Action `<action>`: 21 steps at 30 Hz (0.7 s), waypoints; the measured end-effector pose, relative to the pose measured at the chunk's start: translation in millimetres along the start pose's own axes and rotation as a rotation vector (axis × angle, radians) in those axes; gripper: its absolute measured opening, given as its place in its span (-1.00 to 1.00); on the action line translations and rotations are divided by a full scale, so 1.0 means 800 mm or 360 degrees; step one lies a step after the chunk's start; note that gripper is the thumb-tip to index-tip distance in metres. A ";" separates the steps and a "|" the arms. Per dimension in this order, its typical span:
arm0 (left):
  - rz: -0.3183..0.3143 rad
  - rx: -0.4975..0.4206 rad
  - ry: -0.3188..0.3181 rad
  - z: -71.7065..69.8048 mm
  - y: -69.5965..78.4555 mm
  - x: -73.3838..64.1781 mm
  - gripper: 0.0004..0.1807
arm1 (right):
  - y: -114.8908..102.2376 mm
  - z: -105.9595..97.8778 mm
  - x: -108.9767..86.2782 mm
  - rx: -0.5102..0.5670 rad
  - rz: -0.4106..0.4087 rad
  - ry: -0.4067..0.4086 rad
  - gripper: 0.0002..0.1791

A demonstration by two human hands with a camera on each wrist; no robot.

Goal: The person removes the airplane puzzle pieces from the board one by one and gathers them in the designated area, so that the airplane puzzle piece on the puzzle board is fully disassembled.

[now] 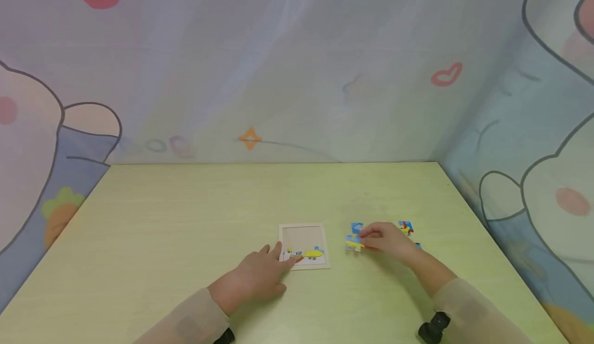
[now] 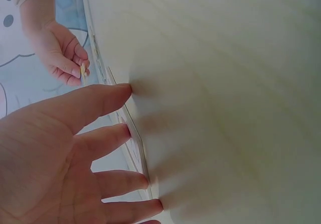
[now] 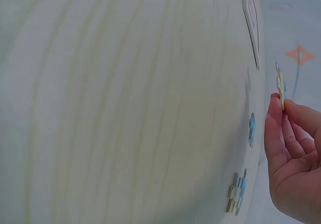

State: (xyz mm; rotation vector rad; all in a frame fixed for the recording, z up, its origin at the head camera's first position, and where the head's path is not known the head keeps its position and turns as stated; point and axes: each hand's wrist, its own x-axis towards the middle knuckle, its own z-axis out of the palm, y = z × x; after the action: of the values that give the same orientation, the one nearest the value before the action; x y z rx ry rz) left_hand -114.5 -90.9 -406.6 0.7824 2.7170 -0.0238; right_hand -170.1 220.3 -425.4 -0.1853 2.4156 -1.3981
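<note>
A shallow puzzle tray with a pale rim lies on the table, with colourful pieces along its near side and a bare upper part. My left hand rests at the tray's left and near edge with its fingers spread and fairly straight. To the right of the tray, my right hand pinches a yellow and blue jigsaw piece between thumb and fingers. In the right wrist view, this jigsaw piece is held above the table, seen almost edge-on.
A blue jigsaw piece lies just beyond the held one. Another piece with red and yellow lies behind the right hand, and one more is partly hidden by the wrist. A printed cloth stands behind the wooden table.
</note>
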 end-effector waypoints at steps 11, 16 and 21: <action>-0.0001 -0.0001 -0.0005 -0.003 0.001 -0.002 -0.35 | 0.012 -0.014 -0.009 -0.0083 -0.0043 0.0044 -0.77; 0.0003 -0.0009 0.0004 -0.002 0.000 -0.002 -0.36 | 0.014 -0.018 -0.009 -0.0127 -0.0018 0.0060 -0.79; 0.0004 -0.0014 0.0001 -0.002 0.000 -0.001 -0.36 | 0.017 -0.023 -0.009 -0.0135 -0.0009 0.0067 -0.80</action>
State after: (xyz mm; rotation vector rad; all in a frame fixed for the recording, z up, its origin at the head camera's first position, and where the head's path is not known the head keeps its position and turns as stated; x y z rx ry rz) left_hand -114.1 -90.8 -405.2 0.7835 2.7151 -0.0111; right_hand -168.8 244.1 -427.2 -0.1853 2.5128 -1.3158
